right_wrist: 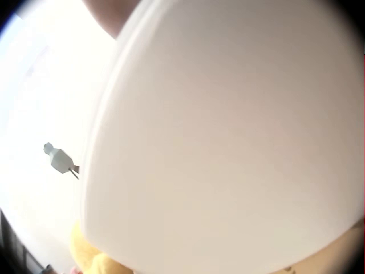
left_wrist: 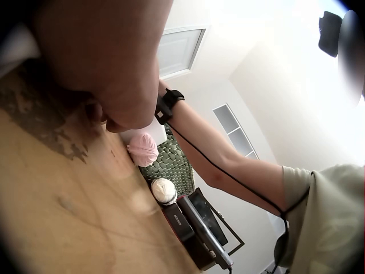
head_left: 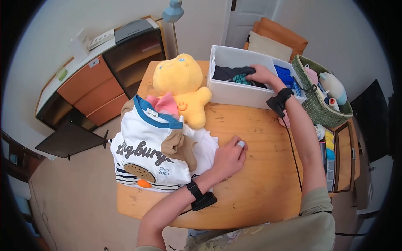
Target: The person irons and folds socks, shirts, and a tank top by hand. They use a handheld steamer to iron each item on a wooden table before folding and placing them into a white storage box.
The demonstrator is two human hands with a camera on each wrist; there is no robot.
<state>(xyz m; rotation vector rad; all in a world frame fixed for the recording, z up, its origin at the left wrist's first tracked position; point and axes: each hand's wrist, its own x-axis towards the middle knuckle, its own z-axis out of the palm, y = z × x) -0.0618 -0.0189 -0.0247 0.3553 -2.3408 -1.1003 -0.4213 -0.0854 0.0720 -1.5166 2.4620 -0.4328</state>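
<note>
My right hand (head_left: 263, 74) reaches over the front wall of a white box (head_left: 238, 93), its fingers down at the dark folded clothes (head_left: 229, 73) inside. A teal patterned cloth (head_left: 240, 79) lies just below those fingers. Whether the fingertips pinch any cloth, I cannot tell. My left hand (head_left: 229, 158) rests on the wooden table (head_left: 259, 167) with loosely bent fingers, holding nothing. Beside it lies a pile of clothes, topped by a white T-shirt (head_left: 144, 134) with a blue collar and brown sleeves. In the right wrist view the box's white wall (right_wrist: 228, 137) hides the hand's work.
A yellow plush toy (head_left: 178, 79) leans behind the clothes. Blue items (head_left: 285, 77) fill the box's right compartment. A green woven basket (head_left: 337, 119) with plush toys stands to the right. Pink yarn (left_wrist: 142, 149) and white yarn (left_wrist: 163, 190) sit near it. A cable (head_left: 295, 154) hangs from the right wrist.
</note>
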